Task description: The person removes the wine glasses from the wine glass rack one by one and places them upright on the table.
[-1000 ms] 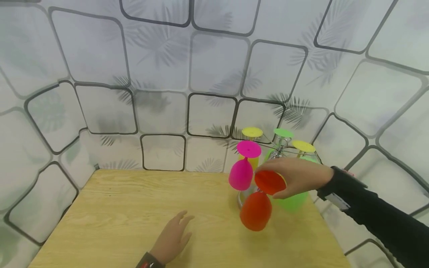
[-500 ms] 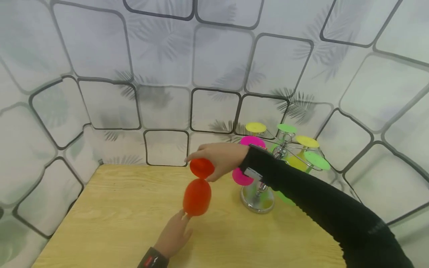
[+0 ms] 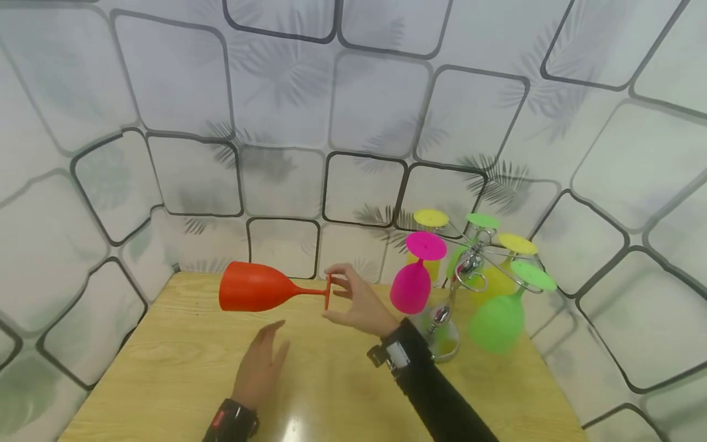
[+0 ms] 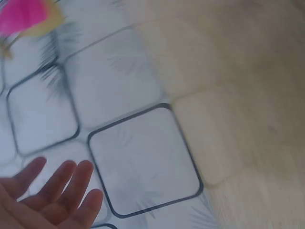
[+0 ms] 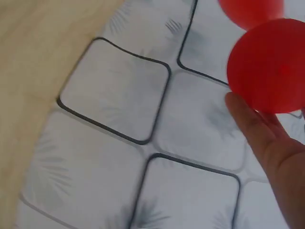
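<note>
A red plastic wine goblet (image 3: pixel 255 287) lies sideways in the air over the back of the table, its bowl pointing left. My right hand (image 3: pixel 361 305) pinches the edge of its round foot between thumb and fingers. In the right wrist view the foot (image 5: pixel 269 67) faces the camera, with the bowl partly hidden behind it. My left hand (image 3: pixel 259 367) is below the bowl, apart from it, with fingers loosely extended. The left wrist view shows those fingers (image 4: pixel 66 186) spread and holding nothing.
A chrome goblet rack (image 3: pixel 442 314) stands at the right of the wooden table (image 3: pixel 182 368). Upside down from its arms hang a pink goblet (image 3: pixel 411 287), a green goblet (image 3: pixel 499 322) and several other yellow and green ones. A patterned wall (image 3: pixel 276 184) encloses the back and sides.
My right hand has carried the red goblet left, away from the rack, and tipped it from upside down onto its side. My left hand has shifted slightly left.
</note>
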A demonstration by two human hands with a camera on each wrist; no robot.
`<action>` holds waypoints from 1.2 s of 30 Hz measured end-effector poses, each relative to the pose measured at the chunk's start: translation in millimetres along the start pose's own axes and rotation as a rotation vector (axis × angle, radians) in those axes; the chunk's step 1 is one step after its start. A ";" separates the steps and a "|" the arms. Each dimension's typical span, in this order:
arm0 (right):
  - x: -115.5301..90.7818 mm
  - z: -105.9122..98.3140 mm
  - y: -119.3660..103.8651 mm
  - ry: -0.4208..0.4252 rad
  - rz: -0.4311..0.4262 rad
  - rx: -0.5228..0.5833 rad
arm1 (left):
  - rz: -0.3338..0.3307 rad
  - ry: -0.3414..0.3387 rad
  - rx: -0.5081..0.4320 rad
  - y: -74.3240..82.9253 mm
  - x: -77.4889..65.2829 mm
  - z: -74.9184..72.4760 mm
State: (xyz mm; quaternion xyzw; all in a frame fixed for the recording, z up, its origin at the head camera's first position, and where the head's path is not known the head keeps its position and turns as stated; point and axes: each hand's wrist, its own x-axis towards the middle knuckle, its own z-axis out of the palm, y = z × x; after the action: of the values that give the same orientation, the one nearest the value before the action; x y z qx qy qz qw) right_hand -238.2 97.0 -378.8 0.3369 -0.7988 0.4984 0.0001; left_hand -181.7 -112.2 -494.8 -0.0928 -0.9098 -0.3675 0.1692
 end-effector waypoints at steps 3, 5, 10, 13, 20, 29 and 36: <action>-27.3 25.4 26.5 0.105 -0.027 0.225 | -0.054 0.066 -0.217 6.3 9.3 -23.4; -42.6 42.0 39.7 0.154 -0.072 0.348 | -0.070 0.088 -0.388 12.4 13.6 -36.4; -69.6 76.5 63.6 0.203 -0.224 0.534 | -0.179 0.038 -0.844 36.2 19.8 -54.0; -81.3 89.3 70.7 0.221 -0.227 0.552 | -0.280 0.032 -0.943 51.9 22.4 -54.0; -113.1 92.8 76.4 0.220 0.157 0.405 | -0.346 0.062 -0.810 56.2 25.1 -41.2; -161.7 86.2 86.2 0.208 0.223 0.245 | -0.262 0.124 -0.515 -10.3 71.9 -28.0; -179.0 69.8 88.6 0.263 0.236 0.255 | -0.302 0.134 -0.457 -55.6 110.7 -19.5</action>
State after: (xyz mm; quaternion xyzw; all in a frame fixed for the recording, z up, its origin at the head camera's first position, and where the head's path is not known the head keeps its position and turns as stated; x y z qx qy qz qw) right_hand -124.1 162.2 -544.6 0.1707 -0.7562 0.6316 0.0033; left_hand -295.9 -160.6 -475.5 0.0325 -0.7936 -0.5895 0.1472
